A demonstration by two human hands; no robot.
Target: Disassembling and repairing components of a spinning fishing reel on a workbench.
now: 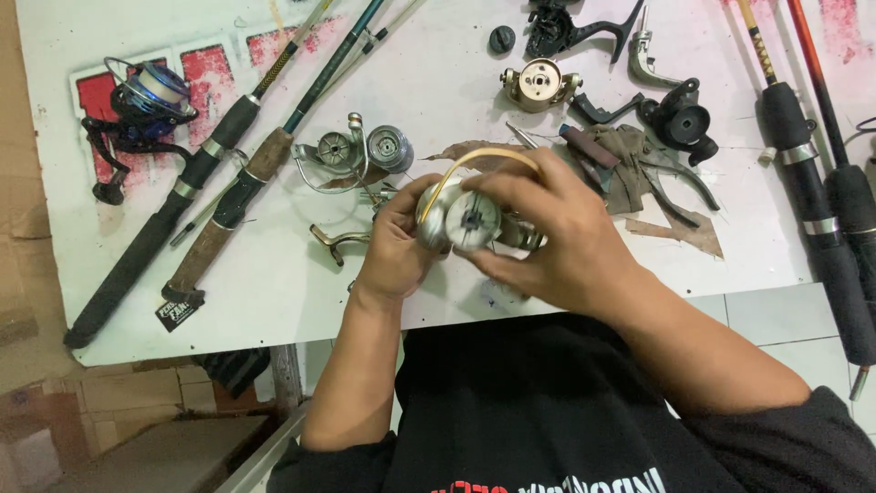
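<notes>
Both my hands hold a silver spinning-reel body (467,221) above the white table (438,82). My left hand (394,245) grips its left side. My right hand (557,233) wraps over its right side and top. A thin gold bail wire (474,160) arcs over the reel from my left fingers to my right ones. The reel's round front face with a dark centre points at me.
Two fishing rods (196,196) lie at the left beside a blue-spooled reel (141,105). A spool and rotor (360,151), a gold housing (538,84), black reel parts (680,114) and a brown rag (639,160) lie behind my hands. More rods (812,183) lie at the right.
</notes>
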